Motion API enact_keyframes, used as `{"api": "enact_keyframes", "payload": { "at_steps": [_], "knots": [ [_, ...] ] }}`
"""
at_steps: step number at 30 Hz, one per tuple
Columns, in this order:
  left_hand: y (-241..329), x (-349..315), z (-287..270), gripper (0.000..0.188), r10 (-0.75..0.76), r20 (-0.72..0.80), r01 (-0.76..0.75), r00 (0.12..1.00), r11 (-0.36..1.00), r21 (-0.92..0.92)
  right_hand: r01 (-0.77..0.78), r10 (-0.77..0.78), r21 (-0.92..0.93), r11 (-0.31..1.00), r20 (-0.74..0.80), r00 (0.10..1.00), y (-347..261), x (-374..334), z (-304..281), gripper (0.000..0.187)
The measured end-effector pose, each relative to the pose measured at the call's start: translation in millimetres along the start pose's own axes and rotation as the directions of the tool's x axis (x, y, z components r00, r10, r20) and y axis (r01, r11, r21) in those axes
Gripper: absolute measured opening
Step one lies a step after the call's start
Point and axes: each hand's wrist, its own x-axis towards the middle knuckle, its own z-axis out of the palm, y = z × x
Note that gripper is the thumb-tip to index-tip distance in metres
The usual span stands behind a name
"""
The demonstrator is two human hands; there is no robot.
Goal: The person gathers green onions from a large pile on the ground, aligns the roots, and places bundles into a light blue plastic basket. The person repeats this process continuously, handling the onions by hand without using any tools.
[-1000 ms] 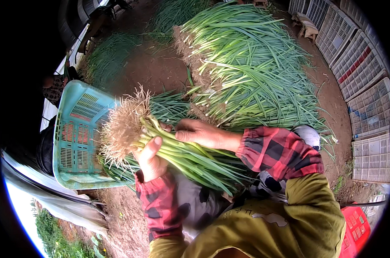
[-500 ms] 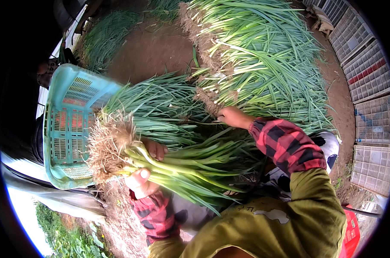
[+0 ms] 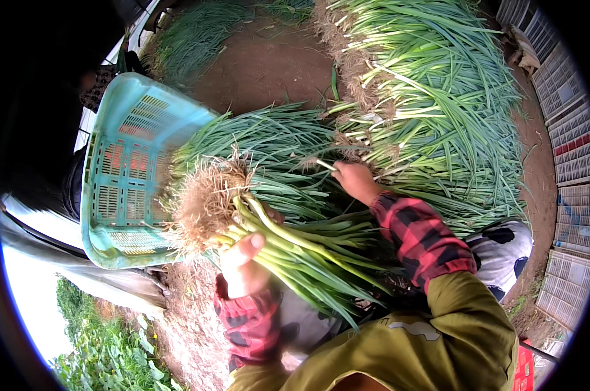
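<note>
My left hand (image 3: 245,266) is wrapped round a thick bunch of green onions (image 3: 288,251), its thumb lying over the pale stems. The tangled brown roots (image 3: 204,205) point up and left, and the leaves trail to the lower right. To the right of the bunch, my right hand (image 3: 357,182) pinches a single green onion (image 3: 325,165) by its white stem, with the root end toward the left. Its leaves are hidden behind my hand and sleeve. Just beyond lies a large pile of green onions (image 3: 432,124), roots facing left.
A turquoise plastic crate (image 3: 129,153) stands tilted at the left, with more green onions (image 3: 256,143) lying at its mouth. Stacked pale crates (image 3: 572,159) line the right side. Another person's dark sleeve (image 3: 99,85) shows behind the turquoise crate. Bare soil (image 3: 262,65) lies farther off.
My right hand has drawn a single green onion from the pile's root edge and moved left with it. My left hand still grips the bunch. The whole view has shifted.
</note>
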Motion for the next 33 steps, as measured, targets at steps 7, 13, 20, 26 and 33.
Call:
{"api": "enact_keyframes", "payload": {
  "at_steps": [7, 13, 20, 26, 33],
  "knots": [
    [-9.1, 10.2, 11.9, 0.046, 0.173, 0.015, -0.173, 0.985, 0.984, 0.042, 0.388, -0.207, 0.286, 0.876, -0.504, 0.839, -150.7, -19.8, -166.5, 0.027],
    [-13.6, 8.8, 38.8, 0.047, 0.239, 0.062, -0.236, 0.969, 0.971, -0.045, 0.416, -0.410, -0.062, 0.907, -0.348, 0.843, -208.4, -59.8, -161.3, 0.042],
    [-24.0, 8.8, 38.2, 0.043, 0.272, 0.127, -0.270, 0.954, 0.962, -0.030, 0.469, -0.419, 0.164, 0.868, -0.264, 0.869, -192.9, -68.4, -148.5, 0.071],
    [-28.1, 5.2, 45.0, 0.053, 0.152, 0.215, -0.153, 0.965, 0.988, -0.012, 0.328, -0.363, 0.256, 0.909, 0.103, 0.926, -185.0, -59.7, -157.6, 0.129],
    [-16.8, 4.2, 62.5, 0.096, 0.094, 0.507, -0.179, 0.857, 0.977, 0.120, 0.322, -0.387, 0.376, 0.869, 0.111, 0.915, -183.1, -74.7, -192.9, 0.113]
  ]
}}
